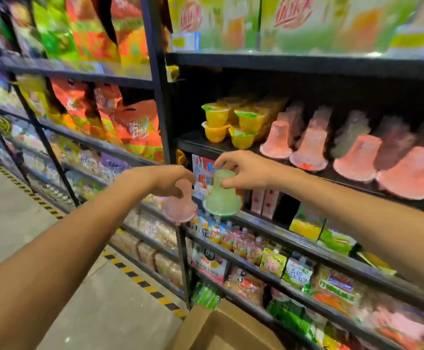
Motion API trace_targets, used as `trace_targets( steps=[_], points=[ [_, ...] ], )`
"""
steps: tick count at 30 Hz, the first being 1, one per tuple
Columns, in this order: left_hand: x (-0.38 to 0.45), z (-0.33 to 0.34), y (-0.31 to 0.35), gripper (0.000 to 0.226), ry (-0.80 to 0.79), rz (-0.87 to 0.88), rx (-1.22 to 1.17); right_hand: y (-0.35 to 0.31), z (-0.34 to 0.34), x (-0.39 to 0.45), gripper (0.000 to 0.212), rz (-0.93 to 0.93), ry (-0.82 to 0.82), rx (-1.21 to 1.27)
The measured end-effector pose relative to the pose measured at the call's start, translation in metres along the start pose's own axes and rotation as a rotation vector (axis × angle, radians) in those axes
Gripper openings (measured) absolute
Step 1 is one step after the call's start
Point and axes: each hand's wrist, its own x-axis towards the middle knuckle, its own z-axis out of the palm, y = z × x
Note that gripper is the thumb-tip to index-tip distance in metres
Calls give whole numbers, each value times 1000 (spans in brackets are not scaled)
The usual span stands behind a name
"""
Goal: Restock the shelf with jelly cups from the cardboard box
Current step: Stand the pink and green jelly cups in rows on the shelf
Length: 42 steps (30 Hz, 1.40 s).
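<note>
Head view has both hands gripping inverted jelly cups by their narrow bases, left hand [165, 179] a pink cup [179, 204], right hand [243, 170] a green cup [222, 195], below the shelf [206, 145]; they look light, slick and rigid.

The black shelf [231, 147] carries yellow jelly cups [216, 123] stacked in two layers at its left end. To the right of them stand pink jelly cups [357, 157] upside down, in rows going back. The cardboard box [221, 329] stands on the floor [105, 311] below the shelf.
</note>
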Motion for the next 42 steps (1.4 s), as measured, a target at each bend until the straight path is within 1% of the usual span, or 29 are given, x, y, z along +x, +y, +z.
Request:
trace_targets(
  steps=[5,10,14,18,21,26,33,37,42],
  points=[
    [-12,-53,23,49,100,66,30,-9,-49,-18,34,42,78,-1],
    [-25,-75,52,46,180,121,67,-9,-73,-45,33,59,137,32],
    [-34,-88,83,49,181,138,110,-9,-86,-74,32,70,149,60],
    [-40,-94,117,48,176,166,119,-6,-98,-105,34,106,177,94],
    [-37,-94,141,41,188,198,129,0,-105,-136,36,126,223,107],
    [-30,-89,196,30,218,335,161,15,-118,-204,38,238,262,99],
    [-17,-79,282,36,209,486,151,42,-141,-298,36,408,311,54],
    [-10,-77,323,35,210,587,184,50,-149,-343,38,491,334,54],
    [9,-80,364,32,178,671,207,63,-154,-385,36,564,340,28]
  ],
)
